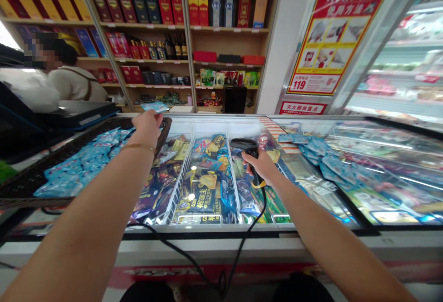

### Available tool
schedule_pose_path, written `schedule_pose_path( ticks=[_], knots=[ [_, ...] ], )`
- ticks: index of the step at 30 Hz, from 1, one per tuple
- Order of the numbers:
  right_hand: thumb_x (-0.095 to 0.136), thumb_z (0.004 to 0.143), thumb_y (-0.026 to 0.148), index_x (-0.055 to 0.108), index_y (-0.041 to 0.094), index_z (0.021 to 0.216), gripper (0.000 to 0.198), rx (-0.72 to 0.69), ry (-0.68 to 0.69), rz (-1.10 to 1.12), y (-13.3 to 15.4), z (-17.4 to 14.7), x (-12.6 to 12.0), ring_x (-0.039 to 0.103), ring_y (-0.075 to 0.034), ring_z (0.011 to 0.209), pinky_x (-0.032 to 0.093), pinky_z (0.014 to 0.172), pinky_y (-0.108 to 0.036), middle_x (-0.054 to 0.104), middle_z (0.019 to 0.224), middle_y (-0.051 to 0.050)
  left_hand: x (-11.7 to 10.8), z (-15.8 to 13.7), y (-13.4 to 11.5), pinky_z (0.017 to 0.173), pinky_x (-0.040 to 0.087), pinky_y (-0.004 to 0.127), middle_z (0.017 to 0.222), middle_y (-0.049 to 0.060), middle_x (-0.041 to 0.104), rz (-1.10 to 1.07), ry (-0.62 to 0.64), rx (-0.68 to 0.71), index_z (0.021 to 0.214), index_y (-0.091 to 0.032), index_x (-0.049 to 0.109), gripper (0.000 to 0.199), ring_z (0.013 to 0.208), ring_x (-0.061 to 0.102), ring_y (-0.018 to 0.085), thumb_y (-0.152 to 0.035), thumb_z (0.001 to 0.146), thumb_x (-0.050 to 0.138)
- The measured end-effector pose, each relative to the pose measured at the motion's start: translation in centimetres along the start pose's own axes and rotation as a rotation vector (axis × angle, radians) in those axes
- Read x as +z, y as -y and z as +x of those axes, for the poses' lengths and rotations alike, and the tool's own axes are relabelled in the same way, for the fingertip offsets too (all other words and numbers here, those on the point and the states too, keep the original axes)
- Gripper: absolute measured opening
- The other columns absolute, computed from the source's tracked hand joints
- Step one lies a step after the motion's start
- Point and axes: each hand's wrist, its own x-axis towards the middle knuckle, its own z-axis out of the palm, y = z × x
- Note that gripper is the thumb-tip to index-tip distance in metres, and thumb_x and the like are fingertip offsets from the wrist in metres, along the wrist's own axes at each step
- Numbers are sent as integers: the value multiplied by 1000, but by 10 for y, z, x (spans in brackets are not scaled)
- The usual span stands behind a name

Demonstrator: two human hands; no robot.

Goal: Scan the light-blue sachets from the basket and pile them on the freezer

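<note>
My left hand (147, 124) reaches over the far right corner of a dark woven basket (20, 189), fingers closed on a small blue packet (155, 106). Several similar blue packets (86, 159) lie heaped in that basket. In my right hand (262, 166) is a black and yellow barcode scanner (254, 163), its head facing left above the freezer. From its handle a black cord (238, 253) hangs down over the front edge. More blue packets (321, 154) are piled on the freezer's glass at the right, beyond my right forearm.
Below my hands, a chest freezer with white wire dividers (180, 177) holds bagged frozen goods (204, 191). Shelves of boxes and bottles (155, 50) stand behind. A person (72, 71) is at the far left beside dark counter equipment (83, 112). A red poster (341, 34) hangs at the right.
</note>
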Motion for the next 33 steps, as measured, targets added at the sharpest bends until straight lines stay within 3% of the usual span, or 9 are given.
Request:
schedule_pose_path(
  ticks=[2, 4, 7, 11, 14, 17, 23, 28, 33],
  knots=[
    [76, 78, 35, 54, 18, 82, 29, 9, 3, 5, -1, 0, -1, 54, -10, 38, 44, 38, -23, 63, 61, 1, 22, -20, -3, 69, 56, 14, 77, 1, 54, -153, 16, -265, 92, -14, 52, 19, 71, 58, 7, 3, 89, 45],
    [77, 78, 37, 53, 18, 81, 30, 8, 6, 13, -1, 1, -2, 53, -10, 38, 43, 38, -23, 62, 60, 2, 39, -41, 3, 63, 55, 11, 81, 5, 56, -261, 108, -430, 91, -13, 55, 19, 70, 60, 7, 3, 88, 44],
    [76, 78, 37, 54, 18, 81, 30, -6, 13, 25, -3, 2, -3, 52, -10, 37, 42, 37, -23, 62, 58, 2, 52, -71, 30, 60, 55, 10, 79, 4, 55, -335, 137, -504, 87, -13, 54, 19, 65, 59, 6, 4, 85, 46],
    [74, 80, 33, 54, 17, 80, 25, -3, 8, 23, -3, 1, -4, 52, -10, 36, 42, 36, -23, 61, 57, 1, 48, -105, 86, 65, 59, 16, 74, 3, 55, -235, 111, -598, 78, -15, 51, 24, 64, 58, 7, 8, 80, 49],
    [74, 81, 31, 54, 17, 79, 24, -6, 10, 22, -1, -1, -3, 52, -10, 36, 42, 37, -23, 62, 58, 1, 39, -117, 119, 71, 60, 19, 71, 1, 54, -179, 96, -594, 72, -16, 49, 27, 64, 58, 7, 12, 75, 50],
    [73, 83, 29, 54, 18, 80, 22, 0, 1, 2, 2, -3, -2, 52, -10, 35, 41, 36, -22, 60, 57, 2, 33, -119, 133, 78, 61, 22, 70, 1, 54, -173, 108, -590, 69, -16, 47, 30, 67, 60, 8, 14, 71, 48],
    [71, 84, 24, 54, 17, 84, 18, -7, -4, -27, 6, -6, 0, 54, -10, 38, 42, 36, -22, 62, 62, 1, 27, -116, 132, 82, 62, 31, 73, 1, 58, -147, 163, -612, 71, -17, 46, 34, 74, 64, 12, 17, 64, 46],
    [73, 82, 29, 54, 17, 85, 23, -12, 10, -40, 5, -6, 0, 53, -9, 38, 42, 36, -22, 62, 62, 2, 25, -119, 134, 88, 61, 34, 79, 2, 63, -139, 289, -533, 79, -17, 53, 23, 80, 67, 13, 6, 75, 57],
    [71, 83, 31, 54, 17, 85, 22, -48, 16, -67, 3, -6, 0, 54, -10, 39, 42, 37, -23, 62, 63, 0, 22, -116, 142, 82, 60, 36, 87, 4, 69, 178, 368, -337, 96, -18, 56, 19, 77, 70, 17, -14, 83, 69]
  ],
)
